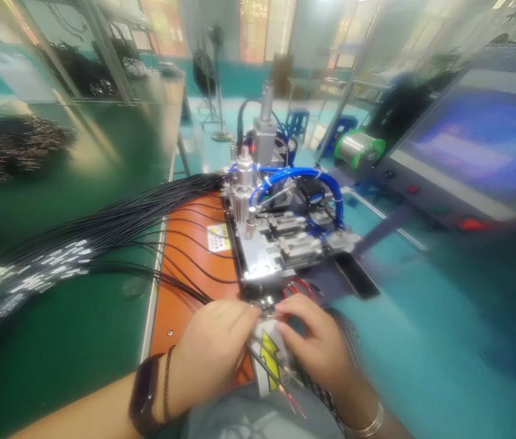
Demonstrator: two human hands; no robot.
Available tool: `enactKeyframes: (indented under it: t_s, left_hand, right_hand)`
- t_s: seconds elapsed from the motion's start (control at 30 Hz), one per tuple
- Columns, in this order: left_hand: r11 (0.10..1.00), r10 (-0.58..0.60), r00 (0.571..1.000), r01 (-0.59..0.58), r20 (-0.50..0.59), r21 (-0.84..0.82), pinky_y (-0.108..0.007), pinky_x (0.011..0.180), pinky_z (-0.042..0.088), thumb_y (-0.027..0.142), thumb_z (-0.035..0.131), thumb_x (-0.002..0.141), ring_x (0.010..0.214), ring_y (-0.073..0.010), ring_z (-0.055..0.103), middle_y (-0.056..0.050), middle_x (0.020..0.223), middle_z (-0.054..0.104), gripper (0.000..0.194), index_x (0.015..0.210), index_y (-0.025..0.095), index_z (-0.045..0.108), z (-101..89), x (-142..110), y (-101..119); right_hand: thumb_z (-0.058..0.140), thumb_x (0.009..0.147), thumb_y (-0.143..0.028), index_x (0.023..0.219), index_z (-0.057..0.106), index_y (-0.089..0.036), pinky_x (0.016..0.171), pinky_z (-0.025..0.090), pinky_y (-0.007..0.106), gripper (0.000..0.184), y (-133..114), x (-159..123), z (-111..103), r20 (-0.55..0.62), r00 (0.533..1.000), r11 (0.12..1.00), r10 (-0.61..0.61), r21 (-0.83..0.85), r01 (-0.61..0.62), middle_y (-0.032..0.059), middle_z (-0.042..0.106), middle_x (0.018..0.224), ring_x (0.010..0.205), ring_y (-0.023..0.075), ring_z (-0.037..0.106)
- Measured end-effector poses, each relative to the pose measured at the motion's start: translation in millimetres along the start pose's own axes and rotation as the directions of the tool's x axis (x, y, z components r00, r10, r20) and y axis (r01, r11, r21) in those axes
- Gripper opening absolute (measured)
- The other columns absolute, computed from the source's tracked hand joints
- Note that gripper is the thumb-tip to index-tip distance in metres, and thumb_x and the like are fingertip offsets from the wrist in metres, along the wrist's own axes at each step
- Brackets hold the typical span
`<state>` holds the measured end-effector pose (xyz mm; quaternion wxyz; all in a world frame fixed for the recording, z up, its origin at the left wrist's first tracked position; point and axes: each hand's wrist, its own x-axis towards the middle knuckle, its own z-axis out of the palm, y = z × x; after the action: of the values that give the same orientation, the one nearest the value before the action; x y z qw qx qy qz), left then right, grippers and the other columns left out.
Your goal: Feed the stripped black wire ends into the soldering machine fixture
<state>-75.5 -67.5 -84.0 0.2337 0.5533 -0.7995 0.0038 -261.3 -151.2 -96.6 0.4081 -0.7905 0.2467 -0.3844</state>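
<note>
My left hand (216, 342) is closed around several black cables (189, 290), just in front of the machine's front end. Their stripped ends (289, 395), with thin coloured wires, stick out below it towards my lap. Opposite, my right hand (315, 341) is curled, thumb and index tips close together beside a small metal fixture (266, 302). Something thin lies at the fingertips of both hands; I cannot make it out. Under the hands shows a white label with a yellow arrow (269, 360). Behind the fixture stands the bench machine (262, 259) with blue air hoses (304, 175).
A thick bundle of black cables (125, 213) crosses the orange machine cover (185, 244) from the green table (102, 329). Right of the machine lies a dark phone-like slab (357, 277). A green-rimmed wire spool (359, 150) and a control screen (491, 134) stand further right.
</note>
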Motion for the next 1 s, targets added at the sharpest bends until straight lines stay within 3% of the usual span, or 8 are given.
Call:
enactKeyframes:
  t_s: [0.1,0.2,0.4,0.67,0.77,0.87,0.93,1.0]
  left_hand:
    - [0.999,-0.029,0.999,0.029,-0.018,0.019,-0.032,0.064,0.044,0.010,0.041,0.086,0.076,-0.0188,0.056,-0.006,0.087,0.062,0.027,0.110,0.014,0.052,1.9,-1.6,0.3]
    - [0.997,-0.080,0.997,0.080,-0.015,-0.009,-0.030,0.060,0.040,0.008,0.040,0.085,0.070,-0.0171,0.053,-0.003,0.078,0.058,0.024,0.103,0.017,0.053,0.8,0.1,1.0]
    - [0.989,-0.136,0.991,0.134,-0.020,-0.059,-0.028,0.057,0.033,0.009,0.041,0.086,0.064,-0.0148,0.047,0.001,0.070,0.050,0.014,0.085,0.020,0.049,-4.0,4.9,2.9]
    - [0.997,-0.081,0.997,0.080,0.004,0.012,-0.030,0.054,0.028,0.005,0.043,0.080,0.062,-0.0162,0.042,0.000,0.068,0.046,0.015,0.078,0.019,0.045,-2.0,4.7,4.5]
    - [0.995,0.022,1.000,-0.023,0.013,0.096,-0.032,0.054,0.026,0.006,0.042,0.079,0.061,-0.0180,0.039,-0.001,0.069,0.045,0.014,0.076,0.019,0.047,-3.0,3.7,3.6]
    - [0.977,0.103,0.994,-0.109,0.042,0.182,-0.033,0.054,0.027,0.008,0.042,0.081,0.062,-0.0193,0.039,-0.002,0.070,0.047,0.013,0.078,0.018,0.050,-3.4,3.6,2.4]
    - [0.984,0.065,0.995,-0.077,0.077,0.162,-0.033,0.053,0.028,0.010,0.043,0.082,0.061,-0.0193,0.040,-0.002,0.070,0.048,0.012,0.077,0.019,0.050,-1.6,4.1,1.5]
    - [0.995,-0.037,0.993,0.026,0.108,0.097,-0.033,0.053,0.031,0.013,0.043,0.085,0.061,-0.0187,0.043,-0.001,0.069,0.049,0.012,0.077,0.019,0.049,1.7,5.0,0.5]
  right_hand:
    - [0.059,0.084,-0.010,0.096,0.063,-0.022,0.073,0.049,0.031,0.017,-5.2,-3.8,6.9,-0.098,0.993,0.993,-0.072,-0.096,0.063,0.0034,0.065,0.084,0.079,0.0169,0.059]
    - [0.057,0.084,-0.007,0.099,0.063,-0.022,0.072,0.048,0.034,0.022,-6.5,-8.8,13.8,-0.097,0.981,0.972,-0.170,-0.183,0.151,0.0049,0.065,0.084,0.078,0.0184,0.058]
    - [0.056,0.086,-0.015,0.087,0.065,-0.021,0.070,0.047,0.033,0.011,-4.4,-8.9,19.0,-0.124,0.991,0.968,0.058,-0.237,-0.086,0.0043,0.066,0.079,0.076,0.0195,0.059]
    - [0.053,0.088,-0.013,0.089,0.064,-0.019,0.072,0.045,0.029,0.013,-15.1,-5.5,22.9,-0.106,0.994,0.985,0.035,-0.163,-0.052,0.0034,0.067,0.083,0.077,0.0171,0.059]
    - [0.048,0.090,-0.014,0.085,0.063,-0.019,0.070,0.043,0.030,0.017,-15.8,-1.0,20.6,-0.021,0.999,0.979,0.039,-0.200,-0.043,0.0041,0.066,0.081,0.076,0.0175,0.057]
    - [0.045,0.092,-0.017,0.081,0.062,-0.018,0.069,0.040,0.031,0.020,-15.0,5.9,11.7,0.225,0.974,0.958,0.036,-0.285,0.030,0.0051,0.064,0.077,0.075,0.0185,0.054]
    - [0.045,0.092,-0.017,0.081,0.063,-0.018,0.070,0.039,0.031,0.020,-13.4,9.4,5.9,0.307,0.950,0.950,0.051,-0.308,0.048,0.0047,0.064,0.078,0.076,0.0183,0.053]
    - [0.047,0.092,-0.017,0.081,0.063,-0.019,0.070,0.039,0.029,0.019,-10.3,10.9,3.4,0.265,0.958,0.960,0.114,-0.276,-0.038,0.0031,0.064,0.078,0.075,0.0169,0.054]
